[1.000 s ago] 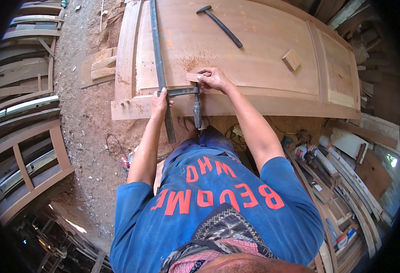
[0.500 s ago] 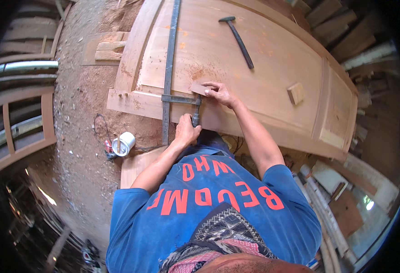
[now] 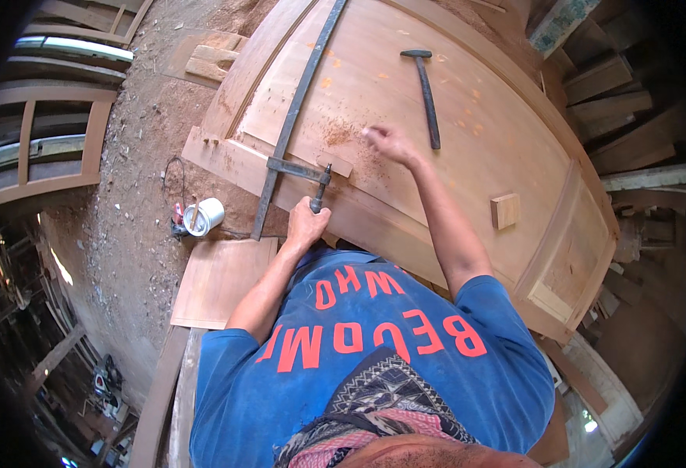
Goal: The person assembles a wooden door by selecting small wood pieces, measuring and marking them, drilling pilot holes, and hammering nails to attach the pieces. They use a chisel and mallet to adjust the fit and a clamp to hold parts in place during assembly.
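Long dark steel bar clamp [image 3: 296, 117] lies diagonally across the large pale-brown panelled wooden door [image 3: 468, 101], bar running from the top edge of the view down to the door's near-left edge. Metal looks dull grey-black, flat narrow bar. Sliding jaw arm sticks out to the right near the lower end, ending in a short threaded screw with a handle that hangs over the door's near edge. A thin wood strip sits under the jaw arm at the door edge.

Left hand [image 3: 305, 224] is clenched around the clamp's screw handle, just below the door edge. Right hand [image 3: 388, 143] hovers over the door panel, fingers loosely curled, blurred; cannot tell whether it holds anything. It is near a patch of reddish sawdust [image 3: 341, 131].

Black-headed hammer with a dark handle [image 3: 427, 97] lies flat on the panel, just right of the right hand, not touched. Small square wood block [image 3: 505, 210] rests on the door further right. On the dirt floor left of the door: white round tin [image 3: 203, 216], flat plywood sheet [image 3: 222, 281] beside it.
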Demonstrator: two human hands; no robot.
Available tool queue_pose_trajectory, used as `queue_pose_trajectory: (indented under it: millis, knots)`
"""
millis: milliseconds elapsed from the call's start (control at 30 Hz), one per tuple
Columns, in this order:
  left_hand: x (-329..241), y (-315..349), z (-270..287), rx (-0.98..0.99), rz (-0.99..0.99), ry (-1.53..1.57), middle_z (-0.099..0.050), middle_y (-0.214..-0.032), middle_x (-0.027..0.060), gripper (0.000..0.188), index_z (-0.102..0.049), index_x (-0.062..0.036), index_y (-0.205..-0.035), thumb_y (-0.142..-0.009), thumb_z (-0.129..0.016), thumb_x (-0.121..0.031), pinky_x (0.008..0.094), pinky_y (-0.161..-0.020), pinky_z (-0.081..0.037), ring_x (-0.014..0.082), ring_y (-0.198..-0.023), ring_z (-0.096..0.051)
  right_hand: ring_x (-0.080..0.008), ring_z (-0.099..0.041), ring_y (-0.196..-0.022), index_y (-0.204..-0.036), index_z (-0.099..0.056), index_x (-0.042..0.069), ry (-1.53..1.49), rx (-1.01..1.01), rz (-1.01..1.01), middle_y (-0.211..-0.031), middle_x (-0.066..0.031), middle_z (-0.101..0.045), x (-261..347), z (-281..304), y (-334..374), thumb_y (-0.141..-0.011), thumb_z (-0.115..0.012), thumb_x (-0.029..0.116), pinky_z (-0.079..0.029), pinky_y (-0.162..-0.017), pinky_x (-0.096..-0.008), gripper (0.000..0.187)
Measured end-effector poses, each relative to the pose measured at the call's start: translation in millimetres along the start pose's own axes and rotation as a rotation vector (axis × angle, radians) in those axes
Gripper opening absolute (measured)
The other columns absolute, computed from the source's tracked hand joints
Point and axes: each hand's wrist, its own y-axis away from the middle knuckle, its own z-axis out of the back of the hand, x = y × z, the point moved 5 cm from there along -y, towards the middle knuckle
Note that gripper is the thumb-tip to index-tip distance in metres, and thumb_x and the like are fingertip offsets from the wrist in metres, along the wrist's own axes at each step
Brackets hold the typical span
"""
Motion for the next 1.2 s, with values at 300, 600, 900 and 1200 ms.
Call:
queue_pose_trajectory:
  millis: [300,600,900,1200]
  knots:
    - [8.5,5.9,-9.2,-0.104,-0.070,-0.047,-0.070,-0.090,0.0278,0.031,-0.060,0.0020,-0.095,-0.083,-0.069,-0.025,0.0511,-0.083,-0.052,0.0449,-0.091,-0.069,-0.0420,-0.056,-0.125,-0.132,-0.058,0.001,0.342,-0.182,0.221,-0.133,-0.0272,-0.055,-16.3,22.8,-3.1,-0.089,-0.075,0.037,-0.049,-0.103,-0.0492,0.059]
    - [18.7,12.7,-4.9,-0.018,-0.079,0.003,-0.068,-0.084,0.0212,0.034,-0.064,0.0009,-0.104,-0.088,-0.071,-0.029,0.0450,-0.079,-0.054,0.0339,-0.085,-0.069,-0.0342,-0.065,-0.110,-0.127,-0.067,0.001,-0.016,0.054,0.348,-0.113,-0.0196,-0.067,-4.1,-73.3,16.4,-0.084,-0.072,0.014,-0.053,-0.096,-0.0406,0.046]
    - [-1.7,0.1,30.0,0.132,-0.155,-0.288,-0.073,-0.089,0.0254,0.037,-0.070,0.0037,-0.100,-0.088,-0.072,-0.031,0.0459,-0.078,-0.056,0.0389,-0.085,-0.072,-0.0380,-0.063,-0.116,-0.132,-0.067,0.009,0.187,-0.011,0.406,-0.124,-0.0200,-0.067,-8.3,-75.9,28.6,-0.079,-0.073,0.010,-0.053,-0.099,-0.0447,0.053]
    - [-71.6,-121.6,32.8,0.375,-0.338,-0.136,-0.069,-0.124,0.0273,0.073,-0.063,0.0061,-0.134,-0.083,-0.084,-0.043,0.0413,-0.096,-0.055,0.0366,-0.113,-0.069,-0.0368,-0.067,-0.109,-0.131,-0.068,0.010,0.167,-0.119,0.416,-0.119,-0.0203,-0.067,6.3,-76.5,47.5,-0.079,-0.074,0.008,-0.056,-0.094,-0.0438,0.052]
